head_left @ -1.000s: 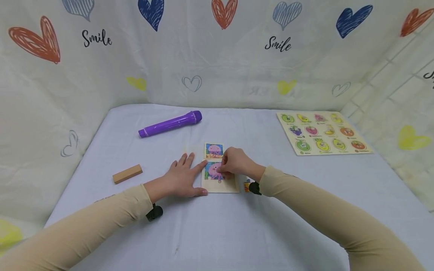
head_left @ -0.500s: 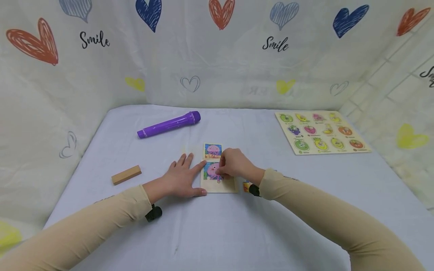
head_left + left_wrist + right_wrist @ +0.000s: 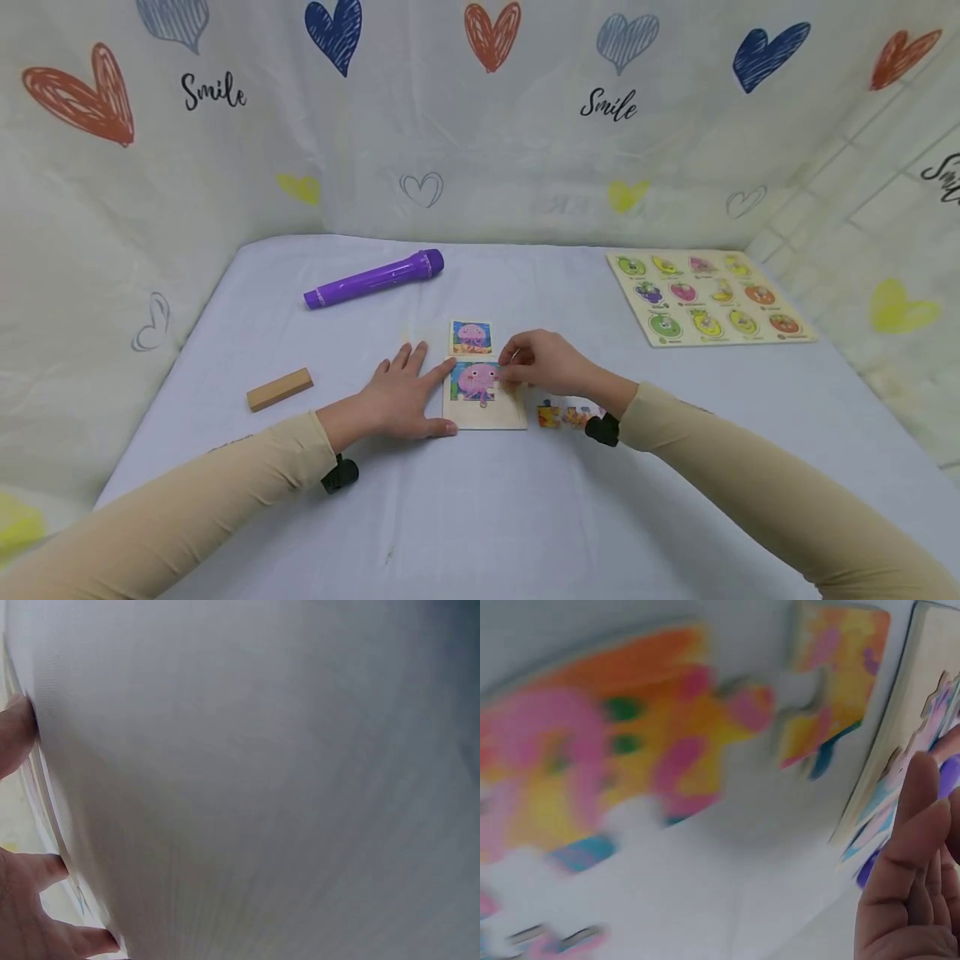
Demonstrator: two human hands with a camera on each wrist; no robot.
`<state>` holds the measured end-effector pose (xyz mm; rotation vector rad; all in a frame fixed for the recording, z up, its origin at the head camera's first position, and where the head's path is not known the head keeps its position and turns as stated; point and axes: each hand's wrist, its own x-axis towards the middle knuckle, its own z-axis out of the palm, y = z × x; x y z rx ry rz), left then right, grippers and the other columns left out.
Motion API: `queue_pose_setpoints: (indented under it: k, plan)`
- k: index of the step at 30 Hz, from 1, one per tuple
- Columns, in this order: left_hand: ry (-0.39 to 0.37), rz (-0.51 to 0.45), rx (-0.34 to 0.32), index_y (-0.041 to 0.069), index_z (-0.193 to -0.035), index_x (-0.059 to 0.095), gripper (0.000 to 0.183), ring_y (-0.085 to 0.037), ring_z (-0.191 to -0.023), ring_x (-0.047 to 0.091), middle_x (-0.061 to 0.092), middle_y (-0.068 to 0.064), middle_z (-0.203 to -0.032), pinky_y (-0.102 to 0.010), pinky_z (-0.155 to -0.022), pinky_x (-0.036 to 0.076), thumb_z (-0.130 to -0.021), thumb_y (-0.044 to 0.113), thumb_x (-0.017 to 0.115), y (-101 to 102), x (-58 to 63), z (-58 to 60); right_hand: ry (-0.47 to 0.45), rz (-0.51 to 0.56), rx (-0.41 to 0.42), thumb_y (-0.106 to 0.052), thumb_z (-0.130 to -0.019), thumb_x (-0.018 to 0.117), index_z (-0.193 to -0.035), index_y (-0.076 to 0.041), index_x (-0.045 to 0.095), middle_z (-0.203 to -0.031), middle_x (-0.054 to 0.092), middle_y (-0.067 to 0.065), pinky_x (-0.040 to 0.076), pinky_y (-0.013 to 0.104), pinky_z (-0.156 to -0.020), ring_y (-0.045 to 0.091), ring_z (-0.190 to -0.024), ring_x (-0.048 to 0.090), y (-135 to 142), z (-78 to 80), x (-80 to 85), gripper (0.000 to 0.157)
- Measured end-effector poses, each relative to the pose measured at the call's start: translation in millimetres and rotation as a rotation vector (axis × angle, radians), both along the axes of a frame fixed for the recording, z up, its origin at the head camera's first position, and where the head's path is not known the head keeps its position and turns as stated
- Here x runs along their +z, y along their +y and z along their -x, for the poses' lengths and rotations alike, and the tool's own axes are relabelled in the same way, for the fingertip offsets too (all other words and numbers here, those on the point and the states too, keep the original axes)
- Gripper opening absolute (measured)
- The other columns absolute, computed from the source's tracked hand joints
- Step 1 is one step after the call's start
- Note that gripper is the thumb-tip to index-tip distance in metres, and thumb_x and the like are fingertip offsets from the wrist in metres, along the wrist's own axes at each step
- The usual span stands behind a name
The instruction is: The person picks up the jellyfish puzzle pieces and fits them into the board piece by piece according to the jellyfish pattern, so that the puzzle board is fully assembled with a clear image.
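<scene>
A small wooden jigsaw puzzle (image 3: 465, 415) lies mid-table, its tray partly filled with a pink octopus picture showing two eyes. My left hand (image 3: 401, 396) lies flat with fingers spread, index fingertip and thumb at the tray's left edge; in the left wrist view only some fingers (image 3: 52, 870) show. My right hand (image 3: 551, 362) is over the tray's right side, thumb and index tips slightly apart at the picture's right edge. Close by, the right wrist view shows its bent fingers (image 3: 907, 862) beside the tray. Loose puzzle pieces (image 3: 549, 415) lie right of the tray, partly below my right wrist.
A small octopus picture card (image 3: 471, 337) sits against the tray's far edge. Behind to the left is a purple microphone (image 3: 375, 279), with a wooden block (image 3: 280, 389) nearer. A fruit puzzle board (image 3: 712, 298) lies at the back right. A printed curtain (image 3: 510, 125) hangs behind the table.
My right hand has drawn back to the right from the octopus's face, uncovering its second eye and more loose pieces beside the tray. The left hand has stayed in place.
</scene>
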<state>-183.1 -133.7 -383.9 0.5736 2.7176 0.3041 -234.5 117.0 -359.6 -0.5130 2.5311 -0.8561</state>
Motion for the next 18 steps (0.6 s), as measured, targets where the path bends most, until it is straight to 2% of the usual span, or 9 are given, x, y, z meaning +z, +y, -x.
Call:
queue_pose_setpoints:
  k: [3, 6, 11, 15, 18]
  plan:
    - [-0.003, -0.005, -0.002, 0.02, -0.164, 0.024, 0.095, -0.051, -0.156, 0.008, 0.008, -0.029, -0.169, -0.071, -0.12, 0.019, -0.091, 0.061, 0.066, -0.3, 0.9, -0.9, 0.036, 0.035, -0.01, -0.016, -0.099, 0.069, -0.112, -0.005, 0.069, -0.1, 0.074, 0.006, 0.058, 0.032, -0.08, 0.018, -0.088, 0.067, 19.7, -0.7, 0.9, 0.017]
    - [-0.007, -0.005, 0.0, 0.021, -0.165, 0.023, 0.094, -0.051, -0.156, 0.006, 0.007, -0.028, -0.169, -0.071, -0.12, 0.018, -0.091, 0.061, 0.066, -0.1, 1.1, -1.2, 0.085, 0.02, -0.027, -0.014, -0.099, 0.069, -0.116, -0.005, 0.07, -0.109, 0.074, 0.008, 0.058, 0.037, -0.089, 0.02, -0.098, 0.068, 41.9, -1.8, 2.1, 0.019]
    - [-0.01, -0.005, 0.003, 0.021, -0.165, 0.023, 0.094, -0.05, -0.157, 0.006, 0.007, -0.028, -0.17, -0.07, -0.121, 0.017, -0.091, 0.061, 0.066, -0.9, -0.1, -1.6, 0.14, -0.043, -0.074, -0.014, -0.099, 0.068, -0.121, -0.006, 0.07, -0.12, 0.073, 0.012, 0.057, 0.041, -0.091, 0.026, -0.109, 0.068, 79.4, -4.8, 1.4, 0.024]
    - [-0.01, -0.006, 0.001, 0.02, -0.165, 0.023, 0.095, -0.051, -0.157, 0.006, 0.007, -0.028, -0.169, -0.07, -0.12, 0.017, -0.091, 0.061, 0.066, -0.9, 0.1, -1.2, 0.138, -0.072, -0.105, -0.015, -0.098, 0.069, -0.124, -0.004, 0.069, -0.122, 0.072, 0.014, 0.055, 0.044, -0.094, 0.028, -0.11, 0.066, 105.8, -7.4, -0.8, 0.028]
    - [-0.012, -0.008, 0.001, 0.02, -0.165, 0.023, 0.095, -0.051, -0.157, 0.006, 0.006, -0.028, -0.17, -0.07, -0.12, 0.017, -0.091, 0.061, 0.067, -0.6, 0.9, -1.1, 0.122, -0.095, -0.128, -0.015, -0.097, 0.07, -0.124, -0.002, 0.069, -0.118, 0.071, 0.014, 0.054, 0.043, -0.093, 0.026, -0.105, 0.064, 120.4, -8.5, -2.8, 0.03]
